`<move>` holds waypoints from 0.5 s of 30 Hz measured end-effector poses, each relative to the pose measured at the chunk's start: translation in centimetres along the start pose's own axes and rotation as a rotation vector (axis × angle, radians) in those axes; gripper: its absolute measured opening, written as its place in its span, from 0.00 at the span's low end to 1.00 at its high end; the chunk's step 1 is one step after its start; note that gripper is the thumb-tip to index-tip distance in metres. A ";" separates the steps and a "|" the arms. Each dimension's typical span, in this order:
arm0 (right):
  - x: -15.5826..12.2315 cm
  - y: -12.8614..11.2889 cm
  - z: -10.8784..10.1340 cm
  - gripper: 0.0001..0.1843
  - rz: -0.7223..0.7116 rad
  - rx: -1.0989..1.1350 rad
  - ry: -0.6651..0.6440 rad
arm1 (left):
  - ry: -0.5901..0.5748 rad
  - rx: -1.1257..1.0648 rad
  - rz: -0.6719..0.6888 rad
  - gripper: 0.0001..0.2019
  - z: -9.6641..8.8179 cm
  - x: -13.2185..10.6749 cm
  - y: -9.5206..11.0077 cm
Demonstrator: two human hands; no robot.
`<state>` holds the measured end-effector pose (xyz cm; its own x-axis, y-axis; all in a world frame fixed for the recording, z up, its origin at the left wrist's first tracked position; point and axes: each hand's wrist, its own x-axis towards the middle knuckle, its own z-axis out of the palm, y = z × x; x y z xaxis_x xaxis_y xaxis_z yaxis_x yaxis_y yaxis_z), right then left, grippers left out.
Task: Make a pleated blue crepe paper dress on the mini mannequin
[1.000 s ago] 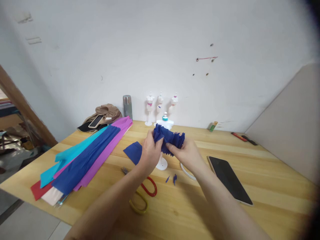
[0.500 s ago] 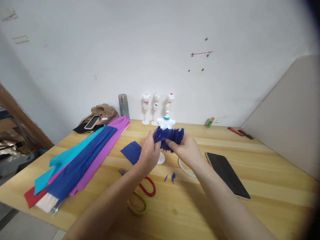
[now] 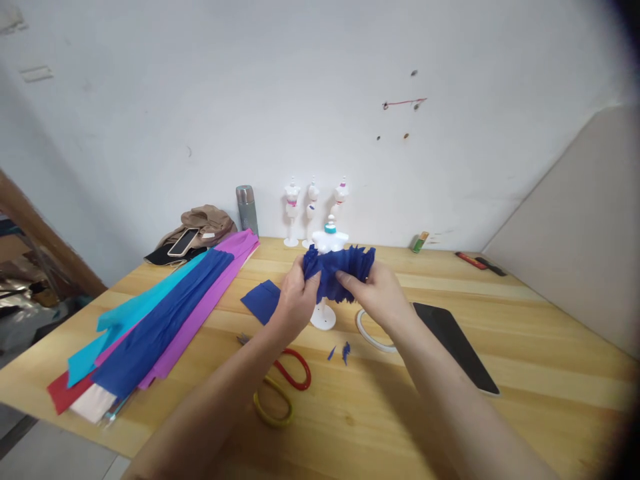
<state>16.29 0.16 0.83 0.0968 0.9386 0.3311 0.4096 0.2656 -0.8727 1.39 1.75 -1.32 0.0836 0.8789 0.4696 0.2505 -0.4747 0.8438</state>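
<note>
Between my hands is a strip of dark blue crepe paper (image 3: 336,270), gathered and jagged along its edges, lying across the front of a small white mannequin (image 3: 330,241) with a teal neck band. My left hand (image 3: 299,291) pinches the paper's left end. At the right end, my right hand (image 3: 377,293) grips it with the thumb laid on its front. The mannequin's round base (image 3: 323,317) shows below the paper; its lower torso is hidden. Close to my left hand lies a folded blue paper piece (image 3: 261,301). Scissors (image 3: 295,370) with red and yellow handles rest under my left forearm.
Three more small mannequins (image 3: 292,210) stand by the wall, beside a flask (image 3: 247,210). Long coloured crepe sheets (image 3: 165,320) cover the left side. A white tape ring (image 3: 373,337), a dark tablet (image 3: 455,347) and blue scraps (image 3: 346,353) lie nearer. A cap and phone (image 3: 183,242) sit back left.
My hands have moved slightly apart, spreading the blue paper wider across the mannequin. The mannequin has shifted a little left, and more of its base shows.
</note>
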 end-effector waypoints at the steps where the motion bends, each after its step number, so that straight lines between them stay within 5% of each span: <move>1: 0.0 0.0 0.0 0.09 -0.008 0.003 -0.004 | -0.017 -0.003 0.010 0.10 -0.1 0.0 0.0; 15: -0.3 -0.4 0.5 0.08 -0.055 -0.101 0.034 | -0.034 0.039 -0.007 0.08 0.1 0.2 0.0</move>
<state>15.61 -0.09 0.95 0.1013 0.9148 0.3911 0.5039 0.2918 -0.8130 1.51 1.92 -1.26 0.1146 0.8836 0.4540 0.2890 -0.4669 0.8357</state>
